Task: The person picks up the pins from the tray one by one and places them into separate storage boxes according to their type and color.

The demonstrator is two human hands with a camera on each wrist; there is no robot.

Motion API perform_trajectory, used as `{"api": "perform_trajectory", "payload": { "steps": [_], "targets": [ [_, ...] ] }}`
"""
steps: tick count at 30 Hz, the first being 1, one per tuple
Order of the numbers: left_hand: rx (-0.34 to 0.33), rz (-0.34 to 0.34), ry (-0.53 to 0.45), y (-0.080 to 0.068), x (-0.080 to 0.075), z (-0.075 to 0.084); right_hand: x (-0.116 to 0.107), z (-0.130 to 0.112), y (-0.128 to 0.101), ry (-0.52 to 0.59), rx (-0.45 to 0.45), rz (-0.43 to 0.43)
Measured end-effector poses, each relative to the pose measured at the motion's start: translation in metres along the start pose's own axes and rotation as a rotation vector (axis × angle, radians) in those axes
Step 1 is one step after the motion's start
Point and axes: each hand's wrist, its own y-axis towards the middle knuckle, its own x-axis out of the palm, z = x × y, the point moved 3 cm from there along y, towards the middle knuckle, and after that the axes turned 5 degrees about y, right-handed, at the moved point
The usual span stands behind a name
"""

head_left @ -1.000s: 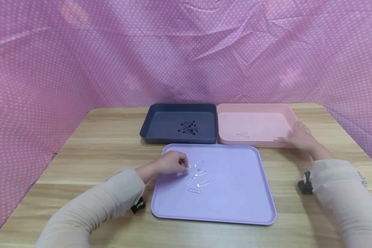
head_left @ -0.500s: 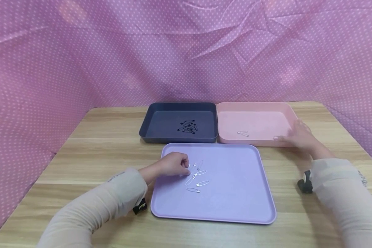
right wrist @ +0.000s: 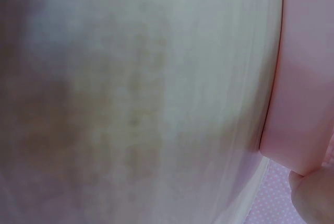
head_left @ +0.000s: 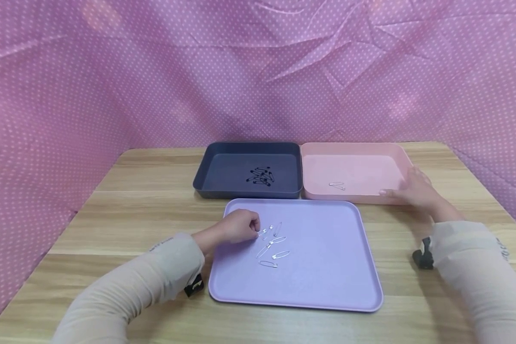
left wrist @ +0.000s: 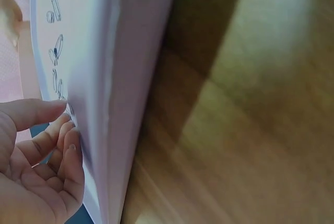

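My left hand is over the left side of the lilac tray. Its thumb and index finger pinch one end of a silver safety pin; in the left wrist view the fingertips meet at the tray surface and partly hide the pin. Several more silver safety pins lie loose beside that hand. At the far right, my right hand holds the front right corner of the pink tray, its thumb by the front rim. The right wrist view shows only part of this hand at the tray wall.
A dark grey tray with a cluster of black safety pins stands left of the pink tray, against it. A couple of silver pins lie in the pink tray. Pink dotted cloth hangs behind the wooden table.
My left fingers have drawn back slightly, and the pinched safety pin's angle has changed, with its head now showing beyond the fingertips. The right hand stays on the pink tray.
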Motion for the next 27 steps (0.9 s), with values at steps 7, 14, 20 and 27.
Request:
{"api": "perform_trajectory", "payload": {
  "steps": [7,14,20,27],
  "targets": [
    [-0.008,0.001,0.017,0.0,-0.002,0.001,0.0,0.001,0.001,-0.02,-0.003,0.008],
    [0.011,0.026,-0.005,-0.001,-0.003,0.0,0.0,0.002,0.0,-0.009,0.002,-0.012],
    [-0.008,0.03,-0.064,0.004,-0.008,-0.004,0.0,0.001,0.001,-0.01,-0.001,0.002],
    [-0.071,0.006,-0.149,0.013,-0.018,0.0,0.001,0.004,0.001,-0.001,-0.006,-0.005]
  ]
}}
